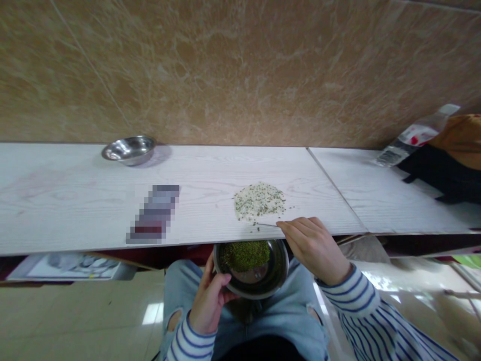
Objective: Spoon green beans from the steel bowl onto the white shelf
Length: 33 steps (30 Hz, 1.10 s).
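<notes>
My left hand (212, 296) grips the near left rim of a steel bowl (278, 281), thumb on the rim, just below the table's front edge over my lap. Small green beans (246, 254), apparently mung beans, are heaped in the far part of the bowl. With closed fingers my right hand (311, 245) holds a thin metal tool (267, 224); its exact kind is too small to tell. The tool's tip points left, at the near edge of a pile of white grains mixed with green beans (260, 201) on the table. A few beans lie loose around that pile.
Against the wall stands another steel bowl (130, 150). A pixelated flat object (154, 215) lies on the white table (203, 195), left of the pile. At far right, a plastic bottle (413, 138) leans on a black and brown bag (451, 155). Open shelves run under the tabletop.
</notes>
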Tool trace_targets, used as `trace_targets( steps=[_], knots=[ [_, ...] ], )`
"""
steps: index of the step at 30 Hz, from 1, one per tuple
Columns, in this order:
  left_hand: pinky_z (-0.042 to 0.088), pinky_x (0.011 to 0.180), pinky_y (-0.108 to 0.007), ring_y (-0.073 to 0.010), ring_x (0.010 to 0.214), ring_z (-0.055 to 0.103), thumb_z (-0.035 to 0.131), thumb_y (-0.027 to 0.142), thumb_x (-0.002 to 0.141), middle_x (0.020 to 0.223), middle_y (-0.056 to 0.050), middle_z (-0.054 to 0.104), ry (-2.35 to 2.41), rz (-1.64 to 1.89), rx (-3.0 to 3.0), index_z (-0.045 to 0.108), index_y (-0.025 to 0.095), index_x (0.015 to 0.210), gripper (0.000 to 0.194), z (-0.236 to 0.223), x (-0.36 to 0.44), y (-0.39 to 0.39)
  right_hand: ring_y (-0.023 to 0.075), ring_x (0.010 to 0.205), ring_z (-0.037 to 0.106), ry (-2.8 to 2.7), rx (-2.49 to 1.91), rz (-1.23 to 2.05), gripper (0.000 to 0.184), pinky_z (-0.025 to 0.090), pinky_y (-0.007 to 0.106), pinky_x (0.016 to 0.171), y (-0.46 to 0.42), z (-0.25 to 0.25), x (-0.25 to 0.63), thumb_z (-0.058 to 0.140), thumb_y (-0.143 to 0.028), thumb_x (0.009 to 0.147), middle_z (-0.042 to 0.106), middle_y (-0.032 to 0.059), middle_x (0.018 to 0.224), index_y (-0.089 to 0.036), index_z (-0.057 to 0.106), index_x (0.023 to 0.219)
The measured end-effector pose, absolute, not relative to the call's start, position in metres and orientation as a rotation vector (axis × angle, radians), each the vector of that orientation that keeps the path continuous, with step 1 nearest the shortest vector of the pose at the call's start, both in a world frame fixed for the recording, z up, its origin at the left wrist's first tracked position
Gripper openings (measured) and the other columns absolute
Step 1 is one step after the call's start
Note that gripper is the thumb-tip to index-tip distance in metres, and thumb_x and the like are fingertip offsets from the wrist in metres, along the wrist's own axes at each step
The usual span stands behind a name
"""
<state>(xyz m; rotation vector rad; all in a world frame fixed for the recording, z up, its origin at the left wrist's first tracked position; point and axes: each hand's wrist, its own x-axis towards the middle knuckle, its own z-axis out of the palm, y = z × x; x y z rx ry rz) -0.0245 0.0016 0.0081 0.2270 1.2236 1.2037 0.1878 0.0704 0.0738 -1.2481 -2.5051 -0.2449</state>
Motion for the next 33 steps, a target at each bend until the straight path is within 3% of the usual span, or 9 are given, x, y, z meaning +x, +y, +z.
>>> trace_targets(
  steps=[33],
  knots=[
    [0.047, 0.047, -0.027, -0.0148, 0.065, 0.057, 0.053, 0.013, 0.065, 0.095, -0.002, 0.06, 1.237, 1.192, 0.257, 0.038, 0.028, 0.129, 0.067, 0.013, -0.0262, 0.0023, 0.0161, 0.083, 0.055, -2.495, -1.278, -0.26, 0.024, 0.034, 0.03, 0.072, 0.0783, 0.0719, 0.1844, 0.042, -0.017, 0.087, 0.065, 0.0059, 0.087, -0.014, 0.057, 0.106]
  ],
)
